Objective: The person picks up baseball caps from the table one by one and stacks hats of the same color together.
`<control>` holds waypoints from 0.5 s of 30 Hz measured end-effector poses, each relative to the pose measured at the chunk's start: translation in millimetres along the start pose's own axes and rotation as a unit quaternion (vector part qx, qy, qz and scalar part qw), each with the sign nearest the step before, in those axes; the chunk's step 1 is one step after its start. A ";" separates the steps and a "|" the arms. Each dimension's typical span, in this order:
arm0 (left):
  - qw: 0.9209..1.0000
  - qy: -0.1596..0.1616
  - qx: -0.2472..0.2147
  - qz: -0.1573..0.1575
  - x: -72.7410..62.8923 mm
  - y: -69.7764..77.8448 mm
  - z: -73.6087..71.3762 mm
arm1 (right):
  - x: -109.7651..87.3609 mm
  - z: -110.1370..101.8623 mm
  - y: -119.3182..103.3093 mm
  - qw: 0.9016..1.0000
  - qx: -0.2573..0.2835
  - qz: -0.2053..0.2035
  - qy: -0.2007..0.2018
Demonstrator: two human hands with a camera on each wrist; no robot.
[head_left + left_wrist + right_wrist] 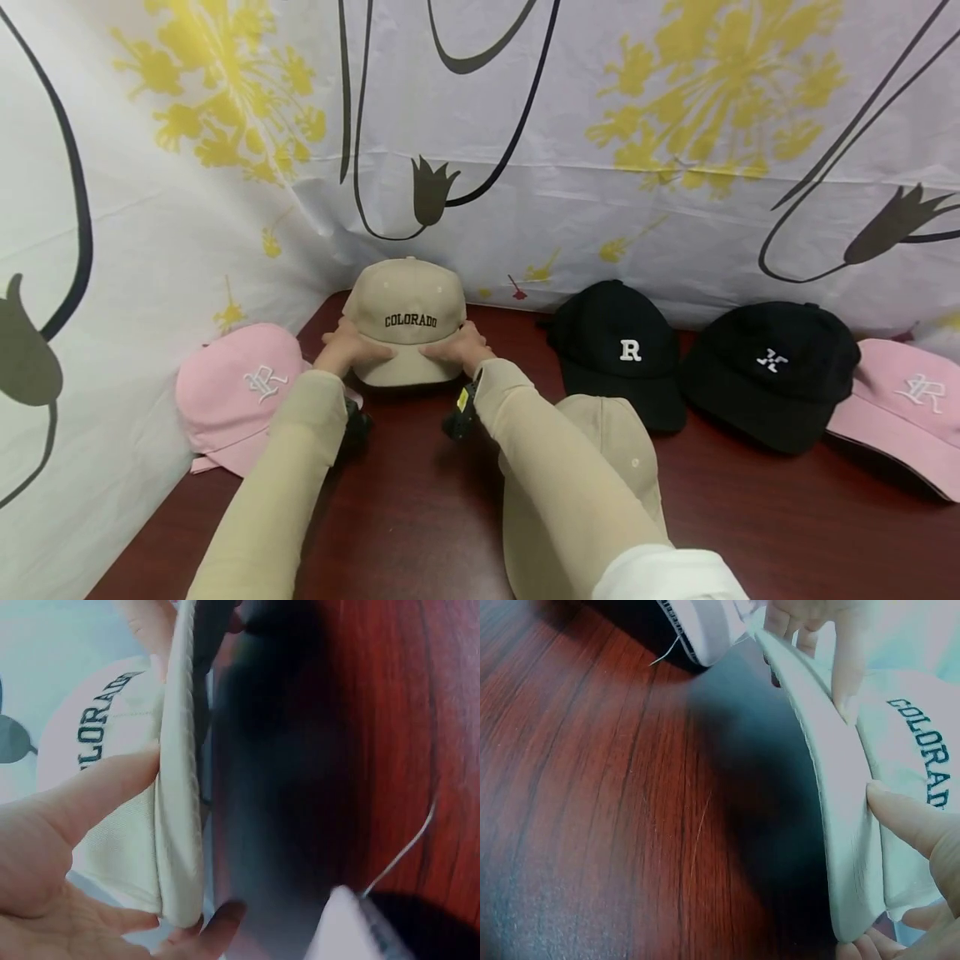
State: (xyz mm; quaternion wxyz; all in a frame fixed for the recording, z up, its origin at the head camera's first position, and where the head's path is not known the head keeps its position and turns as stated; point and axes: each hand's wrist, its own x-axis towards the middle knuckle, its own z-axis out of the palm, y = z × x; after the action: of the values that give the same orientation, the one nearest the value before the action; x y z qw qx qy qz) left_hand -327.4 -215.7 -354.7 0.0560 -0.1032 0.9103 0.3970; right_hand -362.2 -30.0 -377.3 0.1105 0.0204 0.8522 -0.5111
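So you've got the beige COLORADO baseball cap (405,292) in both hands, way at the back left of the table, right by the cloth. Your left hand (349,347) and right hand (463,347) grip opposite sides of the brim, thumbs on top where it meets the crown, fingers curled round the edge. Can't tell if it's touching the table. Looks sharp: slightly arched dark lettering, a fabric button on top, stitching along the gently curved brim, front facing you.

Your table (405,508) is reddish-brown wood grain, kinda glossy. Behind it and on the left you've got a white cloth (540,242) with yellow splatter-like blooms and grey tulips, a bit creased. There's a pink cap (232,392) by your left arm, and more caps to the right.
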 end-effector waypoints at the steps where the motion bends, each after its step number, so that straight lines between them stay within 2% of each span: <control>1: 1.000 -0.005 -0.004 0.006 -0.7 -0.1 -1.0 | -0.7 -1.0 -0.3 1.000 0.010 0.000 -0.001; 5: 0.999 -0.030 -0.037 0.017 -4.6 -3.4 -2.2 | -5.3 -5.3 -2.8 1.000 0.002 -0.009 -0.003; 10: 0.991 -0.064 -0.106 0.044 -8.3 -6.9 -1.1 | -11.6 -10.2 -7.6 1.000 -0.003 -0.026 -0.014; 12: 0.989 -0.071 -0.115 0.053 -10.0 -6.7 -1.5 | -12.8 -11.4 -9.5 0.999 0.003 -0.028 -0.018; 15: 0.991 -0.063 -0.107 0.059 -12.5 -5.1 -2.7 | -12.9 -12.2 -12.3 0.999 0.006 -0.029 -0.021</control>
State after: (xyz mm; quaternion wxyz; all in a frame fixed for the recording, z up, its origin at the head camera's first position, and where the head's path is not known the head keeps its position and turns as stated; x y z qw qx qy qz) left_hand -314.1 -219.3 -354.1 0.0787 -0.0299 0.8618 0.5002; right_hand -353.5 -24.2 -358.4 0.1136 -0.0142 0.8470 -0.5191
